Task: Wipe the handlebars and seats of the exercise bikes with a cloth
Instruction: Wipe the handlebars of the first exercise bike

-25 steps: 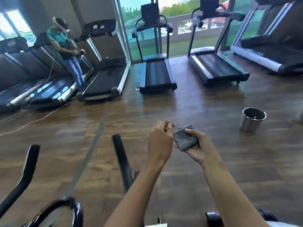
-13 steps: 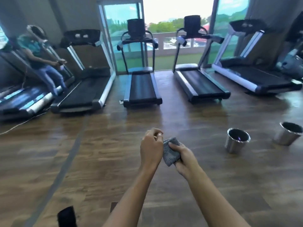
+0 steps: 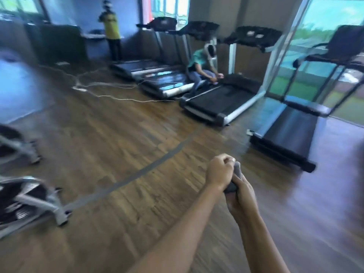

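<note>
A small grey cloth (image 3: 237,170) is bunched between both hands over the wooden floor, low and right of centre. My left hand (image 3: 219,171) pinches its upper edge with curled fingers. My right hand (image 3: 241,196) grips it from below, hiding most of it. Two blurred exercise machines stand at the left edge: one near (image 3: 29,200) and one further back (image 3: 17,146). Only their silver bases and dark housings show; handlebars and seats are out of frame.
Several treadmills (image 3: 222,101) line the far wall and the window at right (image 3: 287,134). A seated person (image 3: 199,71) bends over one belt, another person (image 3: 112,30) stands at the back. White cables (image 3: 102,89) trail across the floor.
The view has swung left: the metal bins are gone and the machines at the left have come in. My hands have closed tighter together round the cloth, which shows less.
</note>
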{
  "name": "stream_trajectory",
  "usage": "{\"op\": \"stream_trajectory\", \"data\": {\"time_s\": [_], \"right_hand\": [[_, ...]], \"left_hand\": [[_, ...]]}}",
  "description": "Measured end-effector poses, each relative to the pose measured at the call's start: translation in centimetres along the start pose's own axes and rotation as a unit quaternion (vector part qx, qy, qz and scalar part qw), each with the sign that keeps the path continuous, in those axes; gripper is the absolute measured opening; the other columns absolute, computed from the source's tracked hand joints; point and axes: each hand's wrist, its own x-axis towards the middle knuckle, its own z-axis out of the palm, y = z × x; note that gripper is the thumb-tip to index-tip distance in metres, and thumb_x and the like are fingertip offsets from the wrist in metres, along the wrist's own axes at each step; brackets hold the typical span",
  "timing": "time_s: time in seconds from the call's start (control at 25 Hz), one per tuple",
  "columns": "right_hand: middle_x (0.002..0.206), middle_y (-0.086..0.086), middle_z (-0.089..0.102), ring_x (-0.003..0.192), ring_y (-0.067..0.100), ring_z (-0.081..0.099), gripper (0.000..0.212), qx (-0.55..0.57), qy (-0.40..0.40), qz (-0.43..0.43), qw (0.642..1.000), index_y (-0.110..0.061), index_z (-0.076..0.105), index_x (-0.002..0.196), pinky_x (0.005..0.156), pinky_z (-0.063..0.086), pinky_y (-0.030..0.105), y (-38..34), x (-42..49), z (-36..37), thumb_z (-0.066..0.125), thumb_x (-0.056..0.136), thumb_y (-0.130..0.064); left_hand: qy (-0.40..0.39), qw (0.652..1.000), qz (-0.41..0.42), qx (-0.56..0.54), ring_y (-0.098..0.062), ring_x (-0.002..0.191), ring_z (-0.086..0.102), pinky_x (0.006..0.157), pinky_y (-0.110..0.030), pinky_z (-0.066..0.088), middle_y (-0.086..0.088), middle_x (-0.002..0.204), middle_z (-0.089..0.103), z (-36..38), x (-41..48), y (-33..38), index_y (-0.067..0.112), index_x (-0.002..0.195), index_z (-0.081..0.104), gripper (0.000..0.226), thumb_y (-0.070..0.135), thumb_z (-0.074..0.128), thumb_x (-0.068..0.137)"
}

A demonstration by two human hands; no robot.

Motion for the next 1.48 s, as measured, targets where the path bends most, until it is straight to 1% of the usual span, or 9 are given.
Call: {"op": "stream_trajectory", "data": {"time_s": [0.32, 0.44, 0.56, 0.72, 0.8, 1.0, 1.24, 1.36, 1.48], "right_hand": [[0.077, 0.017, 0.049, 0.062, 0.029, 0.050, 0.020, -0.159, -0.207, 0.149, 0.954, -0.005, 0.056, 0.101, 0.049, 0.039, 0.033, 7.4, 12.8, 8.1, 0.041, 0.093, 0.006], [0.086, 0.019, 0.066, 0.074, 0.027, 0.067, 0.018, -0.224, -0.330, 0.176, 0.900, -0.002, 0.061, 0.111, 0.059, 0.053, 0.035, 10.2, 16.6, 12.3, 0.050, 0.098, 0.002], [0.109, 0.016, 0.069, 0.092, 0.027, 0.070, 0.045, -0.273, -0.396, 0.231, 0.845, -0.014, 0.055, 0.123, 0.078, 0.056, 0.040, 12.6, 19.0, 15.4, 0.074, 0.083, -0.007], [0.109, 0.023, 0.071, 0.094, 0.031, 0.072, 0.045, -0.317, -0.543, 0.287, 0.723, -0.012, 0.061, 0.116, 0.083, 0.055, 0.044, 14.3, 17.8, 18.9, 0.083, 0.077, -0.014], [0.120, 0.022, 0.068, 0.104, 0.027, 0.068, 0.046, -0.259, -0.594, 0.359, 0.672, -0.006, 0.065, 0.121, 0.088, 0.052, 0.039, 15.3, 16.0, 20.2, 0.076, 0.080, -0.021], [0.137, 0.019, 0.060, 0.130, 0.031, 0.055, 0.067, -0.166, -0.684, 0.512, 0.493, -0.002, 0.052, 0.140, 0.110, 0.044, 0.039, 18.6, 8.5, 21.5, 0.076, 0.085, -0.033], [0.106, 0.012, 0.075, 0.099, 0.022, 0.072, 0.052, -0.219, -0.701, 0.514, 0.443, -0.009, 0.074, 0.107, 0.082, 0.059, 0.030, 22.0, -1.1, 22.4, 0.079, 0.073, -0.047], [0.101, 0.003, 0.077, 0.100, 0.022, 0.072, 0.070, -0.299, -0.819, 0.351, 0.343, -0.018, 0.071, 0.115, 0.083, 0.058, 0.037, 23.3, -5.1, 22.1, 0.081, 0.063, -0.062], [0.082, 0.007, 0.075, 0.079, 0.028, 0.072, 0.039, -0.303, -0.820, 0.364, 0.322, -0.012, 0.069, 0.106, 0.063, 0.060, 0.039, 25.6, -9.0, 22.6, 0.080, 0.080, -0.038]], "left_hand": [[0.107, 0.988, -0.103, -0.049, -0.011, 0.086, 0.064, 0.088, -0.030, 0.047, 0.006, 0.079, 0.068, -11.1, 8.8, -5.5, 0.012, 0.092, 0.073, 0.042, 0.049, 0.053, 0.088], [0.176, 0.974, -0.123, -0.068, -0.003, 0.091, 0.063, 0.087, -0.021, 0.048, 0.004, 0.098, 0.070, -16.6, 9.6, -7.3, 0.016, 0.107, 0.071, 0.027, 0.036, 0.073, 0.089], [0.295, 0.943, -0.134, -0.080, 0.007, 0.079, 0.060, 0.076, -0.012, 0.045, 0.004, 0.092, 0.067, -19.9, 7.9, -8.8, 0.013, 0.104, 0.071, 0.016, 0.017, 0.075, 0.088], [0.491, 0.828, -0.121, -0.243, -0.016, 0.085, 0.064, 0.078, -0.028, 0.053, -0.005, 0.088, 0.067, -19.5, 2.6, -10.1, 0.005, 0.096, 0.068, 0.011, 0.008, 0.073, 0.087], [0.554, 0.760, -0.090, -0.327, -0.023, 0.092, 0.065, 0.080, -0.033, 0.056, -0.016, 0.102, 0.066, -19.3, 0.0, -10.4, -0.008, 0.115, 0.061, 0.042, 0.017, 0.072, 0.084], [0.691, 0.580, 0.025, -0.431, -0.023, 0.089, 0.071, 0.072, -0.033, 0.061, -0.018, 0.106, 0.070, -20.6, -4.8, -9.2, -0.001, 0.116, 0.063, 0.042, 0.023, 0.073, 0.083], [0.754, 0.443, 0.061, -0.482, -0.021, 0.083, 0.071, 0.066, -0.029, 0.060, -0.013, 0.102, 0.073, -20.3, -10.0, -9.6, 0.003, 0.109, 0.072, 0.033, 0.026, 0.072, 0.085], [0.806, 0.395, 0.012, -0.441, -0.012, 0.065, 0.066, 0.049, -0.021, 0.049, -0.002, 0.087, 0.074, -20.4, -11.9, -9.5, 0.017, 0.094, 0.074, 0.033, 0.044, 0.055, 0.097], [0.852, 0.352, -0.053, -0.383, -0.007, 0.069, 0.067, 0.052, -0.019, 0.046, 0.001, 0.099, 0.076, -21.2, -13.9, -10.3, 0.022, 0.101, 0.074, 0.040, 0.051, 0.046, 0.100]]}}
